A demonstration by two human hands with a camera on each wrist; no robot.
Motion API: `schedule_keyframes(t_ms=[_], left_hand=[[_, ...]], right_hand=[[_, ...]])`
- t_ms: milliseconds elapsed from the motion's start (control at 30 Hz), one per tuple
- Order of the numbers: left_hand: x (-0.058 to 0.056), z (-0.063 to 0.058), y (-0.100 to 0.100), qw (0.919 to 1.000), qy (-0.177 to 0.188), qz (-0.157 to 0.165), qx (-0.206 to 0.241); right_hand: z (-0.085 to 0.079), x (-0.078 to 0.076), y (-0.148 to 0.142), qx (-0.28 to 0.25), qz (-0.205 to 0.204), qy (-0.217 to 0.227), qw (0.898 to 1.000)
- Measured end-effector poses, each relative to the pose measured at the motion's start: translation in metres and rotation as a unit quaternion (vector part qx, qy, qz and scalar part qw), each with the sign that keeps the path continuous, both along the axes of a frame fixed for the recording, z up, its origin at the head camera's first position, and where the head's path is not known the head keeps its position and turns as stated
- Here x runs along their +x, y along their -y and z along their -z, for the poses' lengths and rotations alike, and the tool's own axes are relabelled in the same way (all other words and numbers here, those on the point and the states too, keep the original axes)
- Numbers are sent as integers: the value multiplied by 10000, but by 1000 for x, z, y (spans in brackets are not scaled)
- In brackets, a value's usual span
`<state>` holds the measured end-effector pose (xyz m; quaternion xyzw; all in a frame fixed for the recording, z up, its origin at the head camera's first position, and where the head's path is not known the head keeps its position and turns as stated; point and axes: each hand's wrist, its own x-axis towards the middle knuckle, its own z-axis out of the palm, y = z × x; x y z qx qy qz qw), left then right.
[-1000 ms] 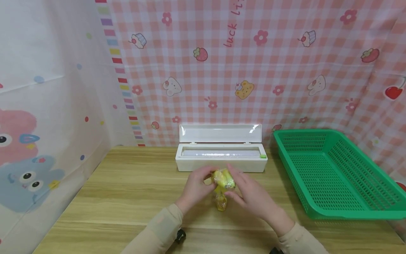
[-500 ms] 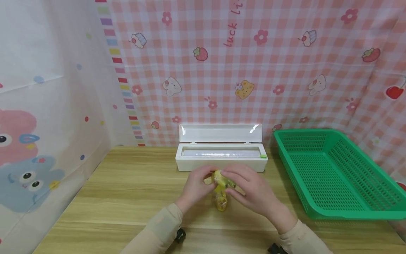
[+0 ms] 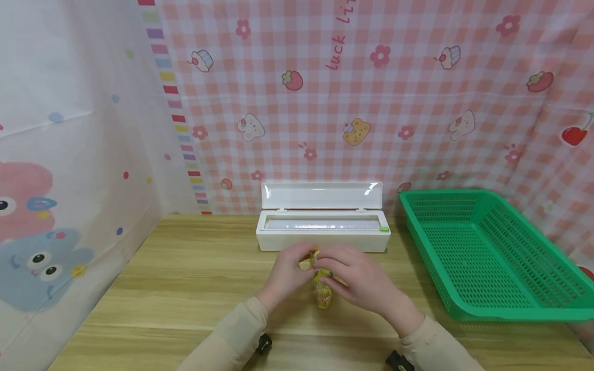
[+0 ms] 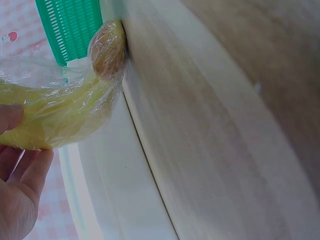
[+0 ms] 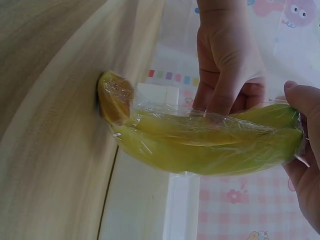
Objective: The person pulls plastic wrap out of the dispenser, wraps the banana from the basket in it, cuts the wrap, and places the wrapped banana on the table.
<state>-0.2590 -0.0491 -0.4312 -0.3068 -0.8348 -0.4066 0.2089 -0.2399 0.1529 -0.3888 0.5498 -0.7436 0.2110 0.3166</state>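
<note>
A bunch of bananas (image 5: 210, 145) wrapped in clear cling film (image 4: 75, 100) stands on end in front of me, its brown stem end down on the wooden table. My left hand (image 3: 289, 273) grips the bunch around its upper part, thumb on one side and fingers on the other. At the greenish top tips, my right hand (image 3: 362, 278) pinches the film-covered end between thumb and fingers. In the head view both hands hide most of the bunch; the right wrist view shows its length.
Behind the hands, a white cling film box (image 3: 323, 239) has its lid up, a roll inside and a green slider (image 3: 383, 229). To the right stands a green plastic basket (image 3: 464, 304). A patterned cloth (image 3: 297, 103) hangs behind the wooden table (image 3: 185, 278).
My right hand has moved leftward and its fingers have folded over the top end of the wrapped bananas, covering tips that showed before. The left hand keeps its hold in place.
</note>
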Motion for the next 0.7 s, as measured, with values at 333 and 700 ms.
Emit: schedule_keyframes(t_ms=[333, 700], left_hand=[[-1, 1, 1, 9994, -322, 91, -26], [-2, 0, 1, 9998, -181, 8, -56]], right_hand=[[-4, -2, 6, 215, -145, -243, 9994], [1, -4, 12, 308, 95, -392, 9987]])
